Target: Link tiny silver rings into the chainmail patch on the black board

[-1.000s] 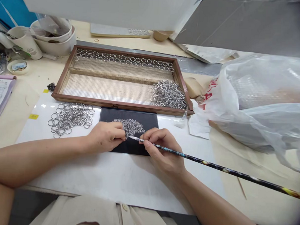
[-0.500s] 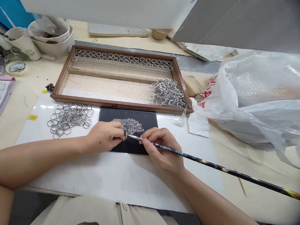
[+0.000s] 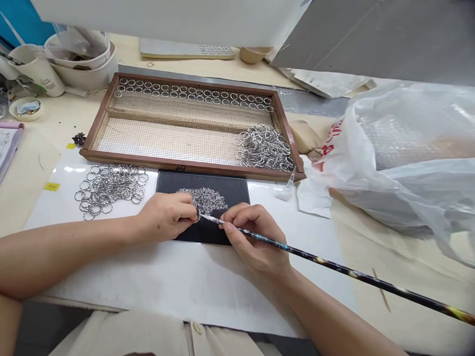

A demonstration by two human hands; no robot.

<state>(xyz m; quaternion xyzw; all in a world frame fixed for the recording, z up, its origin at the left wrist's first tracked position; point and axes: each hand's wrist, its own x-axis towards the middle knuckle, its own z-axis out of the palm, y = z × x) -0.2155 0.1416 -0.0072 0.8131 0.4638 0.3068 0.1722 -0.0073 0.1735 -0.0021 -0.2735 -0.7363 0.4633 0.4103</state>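
Observation:
My left hand (image 3: 168, 215) is closed in a pinch over the black mat (image 3: 239, 188). A bit of shiny metal, seemingly the edge of a ring, shows at its fingertips; the rest is hidden. My right hand (image 3: 256, 234) grips a long, dark-patterned picker pen (image 3: 316, 259) near its white pointed end. That tip meets the metal at the left fingertips. Just behind both hands, a heap of tiny sparkling pieces (image 3: 209, 199) lies on the mat. Loose silver rings (image 3: 111, 188) are piled left of it on the white sheet.
A wood-framed mesh tray (image 3: 183, 166) stands behind the mat, holding rows of rings and a ring pile (image 3: 264, 147). Plastic bags (image 3: 411, 154) crowd the right. Cups and tubs (image 3: 92, 77) stand back left, a clipboard (image 3: 2, 147) at far left. A thin wooden stick (image 3: 381, 290) lies right.
The white pen tip has shifted slightly left, closer to the left fingertips, and my right hand moved a little with it. My left hand stays in place.

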